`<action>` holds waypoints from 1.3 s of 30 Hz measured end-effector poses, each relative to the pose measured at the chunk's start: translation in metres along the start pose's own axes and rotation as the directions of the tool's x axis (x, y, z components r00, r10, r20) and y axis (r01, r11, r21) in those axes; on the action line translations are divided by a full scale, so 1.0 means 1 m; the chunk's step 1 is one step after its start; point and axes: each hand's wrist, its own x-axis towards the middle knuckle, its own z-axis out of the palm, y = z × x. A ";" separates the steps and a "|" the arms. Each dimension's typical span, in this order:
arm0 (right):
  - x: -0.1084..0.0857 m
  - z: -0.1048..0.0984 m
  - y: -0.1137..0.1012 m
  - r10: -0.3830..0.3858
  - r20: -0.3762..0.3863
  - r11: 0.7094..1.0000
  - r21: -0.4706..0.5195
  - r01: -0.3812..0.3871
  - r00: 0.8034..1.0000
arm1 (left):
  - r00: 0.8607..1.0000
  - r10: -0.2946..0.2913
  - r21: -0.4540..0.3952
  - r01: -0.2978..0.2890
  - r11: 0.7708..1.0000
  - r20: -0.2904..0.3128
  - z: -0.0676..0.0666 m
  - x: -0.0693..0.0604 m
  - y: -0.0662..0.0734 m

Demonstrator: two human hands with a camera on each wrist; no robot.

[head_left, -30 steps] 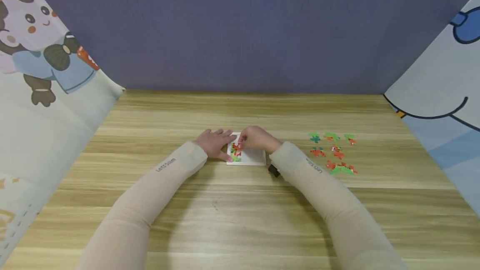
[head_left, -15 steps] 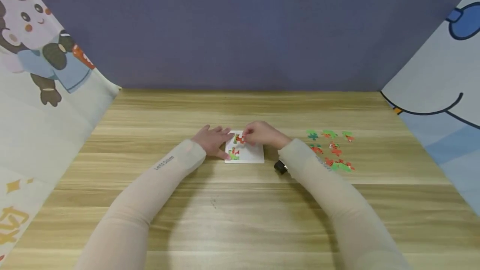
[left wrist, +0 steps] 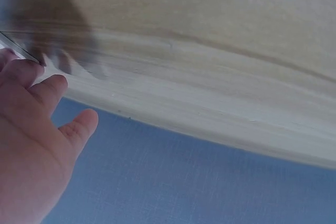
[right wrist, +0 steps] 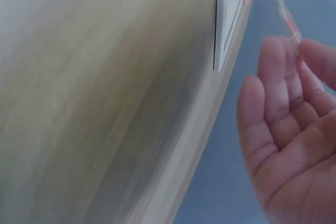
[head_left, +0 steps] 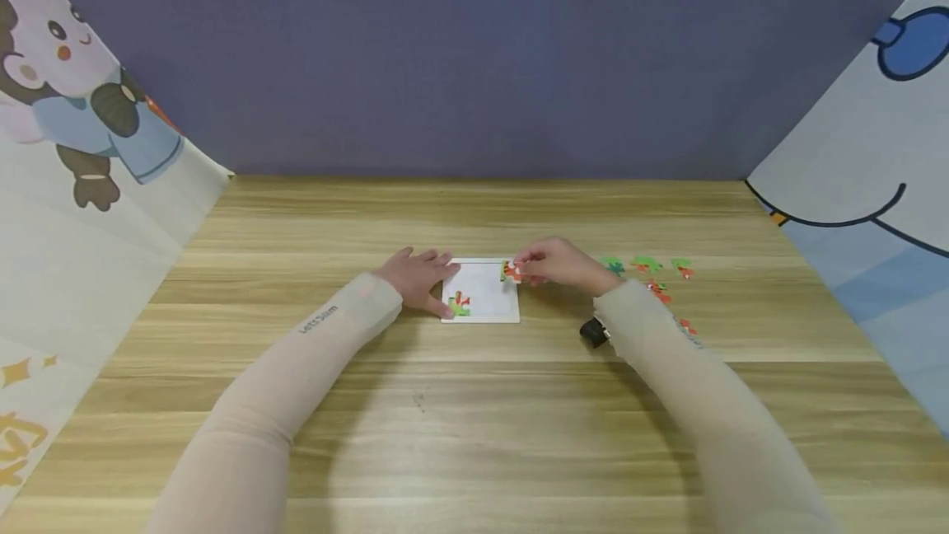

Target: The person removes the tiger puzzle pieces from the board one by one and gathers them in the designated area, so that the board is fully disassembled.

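Note:
A white puzzle tray [head_left: 485,293] lies flat on the wooden table. One green and red puzzle piece [head_left: 460,305] sits at its near left corner. My left hand [head_left: 417,278] rests along the tray's left edge with fingers spread. Between thumb and fingertips my right hand [head_left: 559,264] pinches a red puzzle piece [head_left: 511,271] with a green edge, over the tray's far right corner. In the right wrist view that held piece [right wrist: 289,19] is seen edge-on, lifted off the surface. The left wrist view shows the left hand [left wrist: 37,129] with straight fingers at the tray's edge.
Several loose puzzle pieces [head_left: 647,264] lie on the table [head_left: 474,427] at the right, some hidden behind the right sleeve [head_left: 667,336]. A black object [head_left: 594,332] shows beside the right wrist. A dark blue partition [head_left: 474,64] stands at the back.
My right hand has lifted the red piece out of the tray's left side and moved right with it. My left hand stays at the tray's left edge.

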 end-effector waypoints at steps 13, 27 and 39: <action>-0.017 -0.022 0.017 0.028 -0.061 0.999 -0.020 -0.029 0.998 | 1.000 0.008 0.019 -0.008 1.000 -0.003 0.003 0.006 0.000; -0.041 -0.046 0.032 0.086 -0.112 0.996 -0.007 -0.088 0.990 | 1.000 0.019 0.022 -0.020 1.000 0.012 0.004 0.006 0.001; -0.066 -0.065 0.052 0.117 -0.148 0.990 0.100 -0.103 0.982 | 0.992 0.100 0.020 -0.102 0.995 0.078 0.002 0.004 0.001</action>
